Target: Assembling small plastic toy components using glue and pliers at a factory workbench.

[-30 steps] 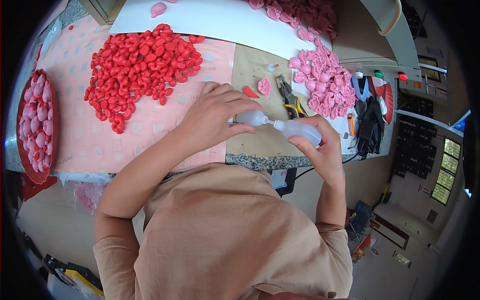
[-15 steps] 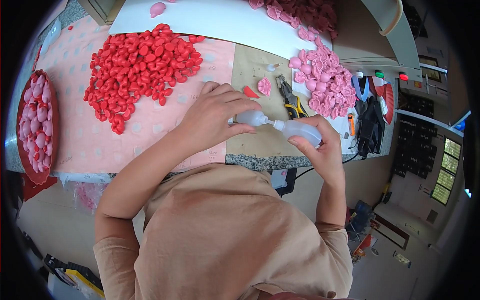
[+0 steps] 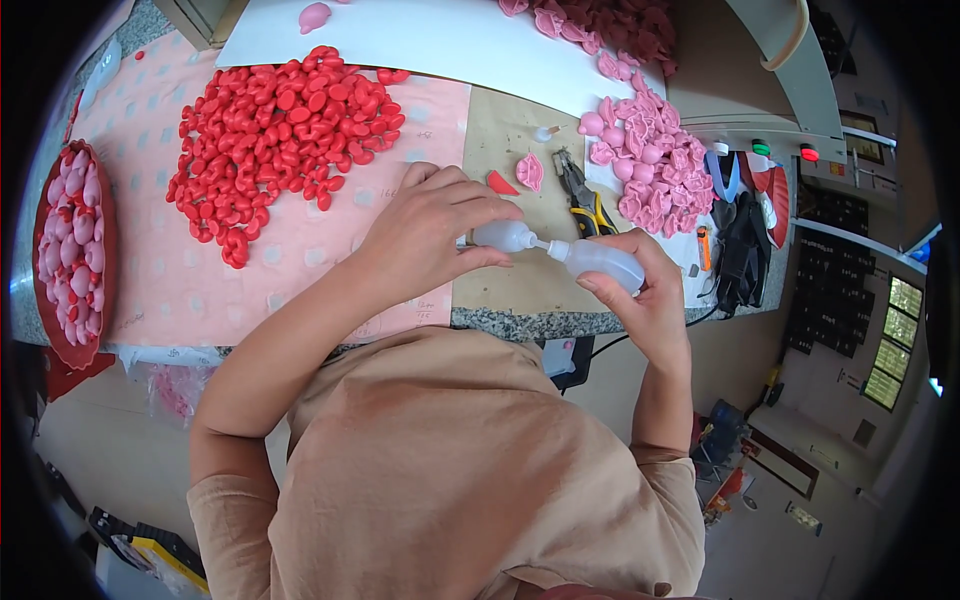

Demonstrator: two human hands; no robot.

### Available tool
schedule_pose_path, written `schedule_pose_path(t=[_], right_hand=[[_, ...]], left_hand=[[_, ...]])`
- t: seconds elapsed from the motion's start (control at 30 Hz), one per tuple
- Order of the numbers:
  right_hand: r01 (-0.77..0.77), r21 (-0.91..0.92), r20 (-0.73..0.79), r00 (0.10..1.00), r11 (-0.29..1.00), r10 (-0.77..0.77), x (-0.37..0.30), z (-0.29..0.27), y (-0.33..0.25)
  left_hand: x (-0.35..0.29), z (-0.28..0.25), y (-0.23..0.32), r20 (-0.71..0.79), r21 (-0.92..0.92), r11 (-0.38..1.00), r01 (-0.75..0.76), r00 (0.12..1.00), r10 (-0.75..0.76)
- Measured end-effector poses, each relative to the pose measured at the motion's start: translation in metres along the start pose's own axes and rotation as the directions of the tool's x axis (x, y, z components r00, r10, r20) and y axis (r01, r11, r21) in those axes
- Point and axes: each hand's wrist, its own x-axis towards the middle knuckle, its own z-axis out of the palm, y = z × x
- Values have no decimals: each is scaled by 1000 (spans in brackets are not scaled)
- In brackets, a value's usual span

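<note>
- Left hand (image 3: 435,230): grip closed to the width of a small translucent squeeze bottle (image 3: 503,236), thumb below and fingers above; much of that bottle is hidden behind the hand.
- Right hand (image 3: 635,285): grip wrapped around a second, fuller-looking translucent bottle (image 3: 608,266), thumb on its near side.
- Position: both bottles are up in front of the person's body, over the brown paper (image 3: 495,292) near the edge of the granite counter (image 3: 520,321). They meet end to end at a thin nozzle (image 3: 541,244) (whether its tip sits inside the other neck, I cannot tell).
- Handling, my judgement: keep both bottles on one line, so that the nozzle takes no sideways bend.
- Pressure: the walls look soft, so a light, even squeeze seems best; a hard one could force liquid out at the joint.
- Support: forearms kept low and steady should stop the ends drifting apart.
- Surroundings: pliers (image 3: 583,200), a pink ruffled piece (image 3: 530,172) and a flat red piece (image 3: 502,183) lie just beyond the bottles; a drip could reach them.
</note>
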Motion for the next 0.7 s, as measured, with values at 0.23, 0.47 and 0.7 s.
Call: schedule_pose_path(t=[0.23,0.47,0.7], right_hand=[[37,-19,-5,999,999,-37,1,0,2],[29,-4,-3,1000,1000,-29,2,0,4],[-43,150,2,999,988,43,-2,7,10]], left_hand=[[0,3,-2,-11,-11,1000,-8,1000,8],[0,0,0,3,-5,1000,1,1000,-1],[-2,-2,3,14,-5,1000,11,1000,-11]])
